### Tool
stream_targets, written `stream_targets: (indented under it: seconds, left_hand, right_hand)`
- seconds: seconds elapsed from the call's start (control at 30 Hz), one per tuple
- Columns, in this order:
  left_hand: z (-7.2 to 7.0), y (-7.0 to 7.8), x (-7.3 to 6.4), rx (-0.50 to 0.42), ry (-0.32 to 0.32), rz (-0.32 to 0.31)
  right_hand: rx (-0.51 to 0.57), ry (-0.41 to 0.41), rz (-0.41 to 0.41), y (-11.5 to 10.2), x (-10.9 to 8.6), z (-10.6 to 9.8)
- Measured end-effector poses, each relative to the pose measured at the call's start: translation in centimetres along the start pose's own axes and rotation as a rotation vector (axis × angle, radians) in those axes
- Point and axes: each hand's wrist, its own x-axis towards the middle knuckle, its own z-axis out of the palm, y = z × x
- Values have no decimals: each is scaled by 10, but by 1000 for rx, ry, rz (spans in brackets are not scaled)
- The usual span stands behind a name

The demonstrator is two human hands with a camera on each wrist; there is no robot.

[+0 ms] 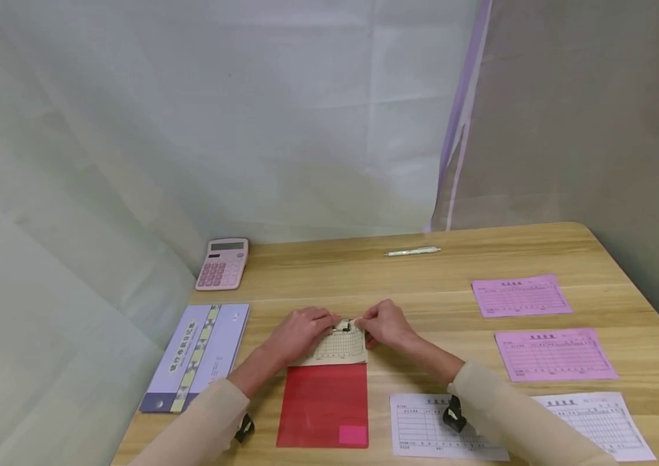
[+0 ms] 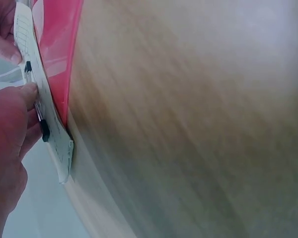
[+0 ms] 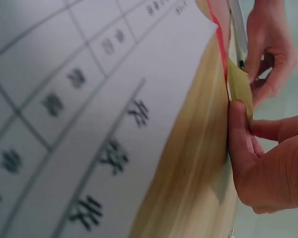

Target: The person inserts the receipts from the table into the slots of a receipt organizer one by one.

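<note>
A red folder (image 1: 323,404) lies on the wooden table, a pale yellow printed form (image 1: 335,349) over its upper part. Across the form's top edge runs a metal paper fastener (image 2: 35,99) with black end pieces. My left hand (image 1: 300,333) pinches the form's top edge beside the fastener, thumb on top, in the left wrist view. At the upper right corner, my right hand (image 1: 389,325) grips the form between thumb and fingers; the right wrist view shows that pinch on the yellow paper (image 3: 240,87). How many sheets are in the stack cannot be told.
To the left lie a purple ledger book (image 1: 198,356) and a pink calculator (image 1: 222,264). A pen (image 1: 412,251) rests at the back. On the right are two pink forms (image 1: 520,296) and two white forms (image 1: 423,427), partly under my right sleeve.
</note>
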Motion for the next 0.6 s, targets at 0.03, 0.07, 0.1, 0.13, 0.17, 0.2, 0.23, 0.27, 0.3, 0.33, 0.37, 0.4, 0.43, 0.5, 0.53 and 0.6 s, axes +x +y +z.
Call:
stream_targets:
  seconds: [0.03, 0.07, 0.1, 0.13, 0.17, 0.2, 0.23, 0.27, 0.3, 0.33, 0.37, 0.4, 0.43, 0.5, 0.53, 0.6]
  left_hand:
    - [0, 0, 0, -2, -4, -3]
    - [0, 0, 0, -3, -2, -5]
    - [0, 0, 0, -4, -1, -6]
    - [0, 0, 0, -4, 2, -4]
    - [0, 0, 1, -4, 4, -3]
    - [0, 0, 1, -3, 5, -2]
    - [0, 0, 1, -1, 5, -2]
    - [0, 0, 1, 0, 5, -1]
    - [0, 0, 1, 3, -1, -3]
    - [-1, 1, 1, 7, -9, -4]
    - [-1, 1, 2, 12, -15, -6]
    - [-1, 1, 2, 17, -19, -7]
    - [-2, 1, 2, 21, -22, -6]
    - [-2, 2, 2, 28, -23, -2]
    - [-2, 2, 2, 32, -22, 2]
    - [-1, 2, 1, 33, -15, 9]
  right_hand:
    - [9, -15, 10, 0, 0, -1]
    - [19, -29, 21, 0, 1, -2]
    - [25, -41, 30, 0, 1, -2]
    - [25, -52, 38, -1, 1, -3]
    - [22, -60, 46, 0, 1, -4]
    - [22, -65, 53, 0, 1, -4]
    - [22, -66, 58, -1, 1, -3]
    - [22, -66, 58, 0, 1, -3]
    - [22, -67, 58, 0, 0, -3]
    - [24, -66, 59, 0, 0, -2]
    - [26, -63, 60, 0, 0, -2]
    - [27, -58, 59, 0, 0, -1]
    - [28, -53, 58, 0, -1, -1]
    - [23, -43, 56, 1, -1, 0]
    - [21, -37, 56, 1, -2, 1]
    - [9, -30, 53, 1, -3, 2]
